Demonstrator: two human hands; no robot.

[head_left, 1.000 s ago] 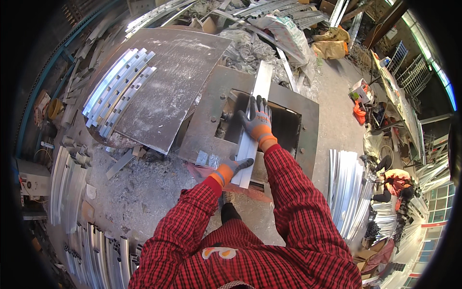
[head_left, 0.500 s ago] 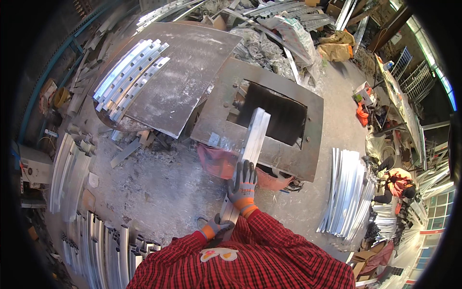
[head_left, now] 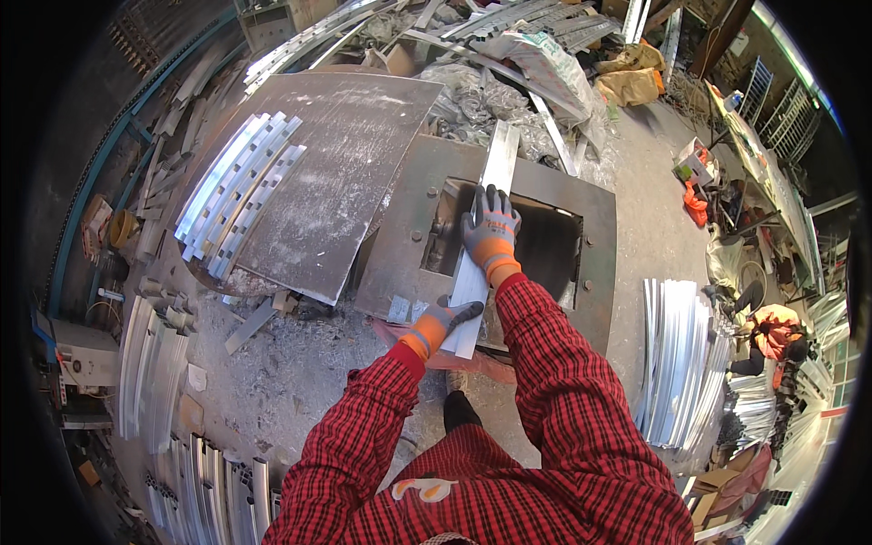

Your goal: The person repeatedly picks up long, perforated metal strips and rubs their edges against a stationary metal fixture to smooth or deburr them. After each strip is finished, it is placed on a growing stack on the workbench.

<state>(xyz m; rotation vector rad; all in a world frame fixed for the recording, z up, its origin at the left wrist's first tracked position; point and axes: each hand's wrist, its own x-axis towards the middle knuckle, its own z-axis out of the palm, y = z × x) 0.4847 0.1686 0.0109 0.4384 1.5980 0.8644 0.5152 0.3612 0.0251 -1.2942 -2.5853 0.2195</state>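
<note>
Metal bar (head_left: 500,159), two gloved hands (head_left: 436,325) (head_left: 491,232) touching it

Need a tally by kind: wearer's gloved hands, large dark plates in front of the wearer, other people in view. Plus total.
Gloved hands: 2 (left hand, right hand)
Large dark plates: 2 (plain plate, plate with opening)
Other people: 1 (person in orange)
Total: 5
Silver metal under the hands not counted: one piece or several, can't tell.
</note>
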